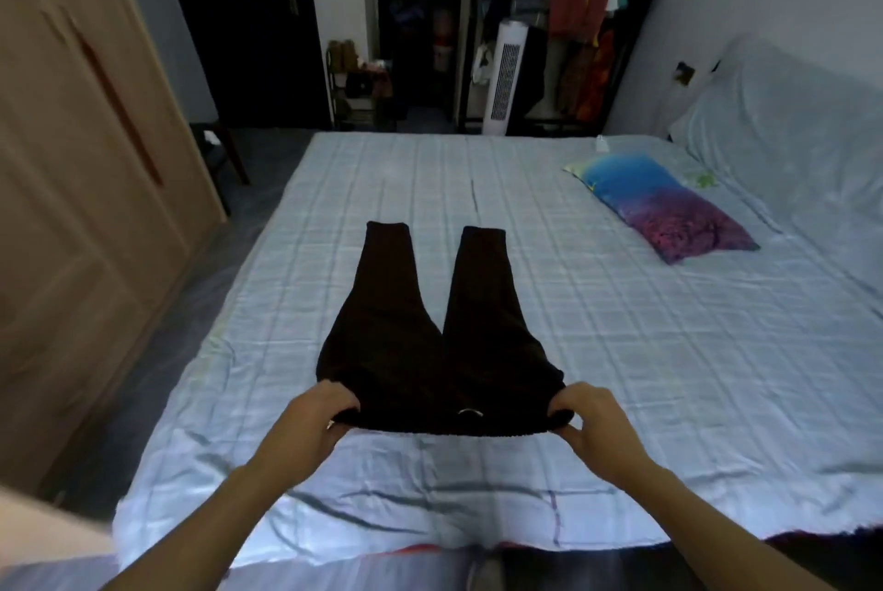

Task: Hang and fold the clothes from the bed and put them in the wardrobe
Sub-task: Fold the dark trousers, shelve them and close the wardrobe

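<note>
A pair of black trousers (420, 332) lies flat on the bed (621, 351), legs spread and pointing away from me, waistband nearest me. My left hand (320, 418) pinches the waistband's left corner. My right hand (590, 418) pinches its right corner. A small metal ring shows at the middle of the waistband. The wooden wardrobe (71, 184) stands to the left of the bed, its doors closed.
A blue and purple pillow (664, 203) lies at the bed's far right, beside a covered headboard (788, 112). Beyond the bed stand a white tower fan (506, 79), a rack of hanging clothes (583, 26) and a dark doorway (248, 17). A narrow floor strip separates bed and wardrobe.
</note>
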